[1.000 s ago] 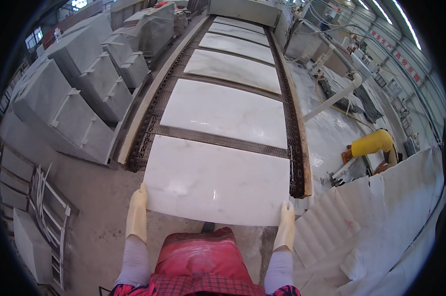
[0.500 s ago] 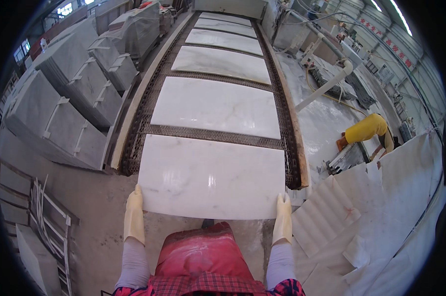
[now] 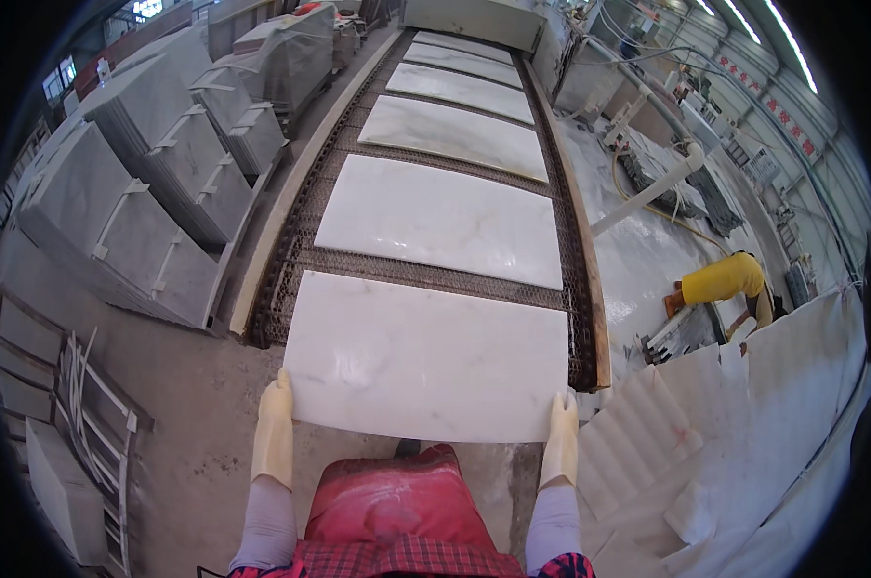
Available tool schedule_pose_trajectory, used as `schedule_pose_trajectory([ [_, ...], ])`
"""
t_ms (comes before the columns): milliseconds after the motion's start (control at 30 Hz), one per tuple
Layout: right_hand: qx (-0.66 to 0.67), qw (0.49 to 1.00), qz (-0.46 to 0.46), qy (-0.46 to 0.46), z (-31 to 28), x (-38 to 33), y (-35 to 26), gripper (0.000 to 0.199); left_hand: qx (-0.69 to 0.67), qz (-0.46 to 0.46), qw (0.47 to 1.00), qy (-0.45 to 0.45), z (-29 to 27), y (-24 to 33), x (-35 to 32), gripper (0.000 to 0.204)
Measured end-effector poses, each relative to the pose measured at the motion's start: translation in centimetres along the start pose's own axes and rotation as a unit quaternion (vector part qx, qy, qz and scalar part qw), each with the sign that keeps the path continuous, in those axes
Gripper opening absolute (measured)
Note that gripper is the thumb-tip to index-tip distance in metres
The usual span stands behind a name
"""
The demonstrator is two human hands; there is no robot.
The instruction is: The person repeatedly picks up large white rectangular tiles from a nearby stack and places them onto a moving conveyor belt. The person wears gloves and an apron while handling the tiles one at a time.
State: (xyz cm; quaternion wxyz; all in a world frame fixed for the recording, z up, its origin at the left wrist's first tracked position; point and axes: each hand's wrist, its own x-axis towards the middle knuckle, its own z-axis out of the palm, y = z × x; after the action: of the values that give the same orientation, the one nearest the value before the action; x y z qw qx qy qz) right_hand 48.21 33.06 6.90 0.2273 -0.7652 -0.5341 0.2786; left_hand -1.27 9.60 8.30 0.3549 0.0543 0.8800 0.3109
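A polished white stone slab (image 3: 426,356) with faint grey veins lies in front of me. Its far part rests on the mesh conveyor (image 3: 291,279), and its near edge sticks out past the conveyor's end. My left hand (image 3: 276,405), in a cream rubber glove, grips the slab's left edge close to the near corner. Opposite it, my right hand (image 3: 563,424), gloved the same way, grips the right edge near its corner. The fingers of both hands are partly hidden by the slab. Just beyond lies a second white slab (image 3: 440,222), with several more behind it in a row.
Stacks of stone slabs (image 3: 118,212) stand left of the conveyor. At lower left is a metal rack (image 3: 103,424). A co-worker in yellow trousers (image 3: 715,281) bends down on the right, near a white pipe (image 3: 652,188). Pale sheeting (image 3: 744,424) covers the lower right.
The view has tilted and shifted slightly, so the conveyor and slabs appear a little further right and lower. Both hands keep their hold on the near slab.
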Motion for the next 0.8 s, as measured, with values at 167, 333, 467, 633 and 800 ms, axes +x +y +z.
schedule_pose_trajectory([
  [167, -0.010, 0.999, 0.030, -0.009, -0.1, -0.5, -1.1, 0.056, -0.004, -0.011, 1.000, -0.004, -0.1, 0.8, -1.1, 0.065],
  [333, 0.001, 1.000, 0.000, 0.005, 0.5, 0.6, 0.0, 0.050, 0.024, 0.003, 0.999, 0.020, 0.2, 1.3, -0.7, 0.066],
  [467, 0.007, 1.000, -0.010, -0.011, 0.6, 0.6, -0.2, 0.049, 0.024, 0.002, 0.999, 0.023, 0.0, 1.3, -0.9, 0.066],
  [633, -0.014, 0.999, -0.025, 0.012, 1.3, 1.0, 0.2, 0.048, 0.038, 0.018, 0.998, 0.036, 0.7, -0.7, 2.1, 0.065],
  [800, 0.027, 0.999, -0.019, 0.007, 0.0, -1.3, -0.7, 0.049, 0.037, 0.007, 0.999, 0.022, 0.6, 0.9, 0.9, 0.067],
])
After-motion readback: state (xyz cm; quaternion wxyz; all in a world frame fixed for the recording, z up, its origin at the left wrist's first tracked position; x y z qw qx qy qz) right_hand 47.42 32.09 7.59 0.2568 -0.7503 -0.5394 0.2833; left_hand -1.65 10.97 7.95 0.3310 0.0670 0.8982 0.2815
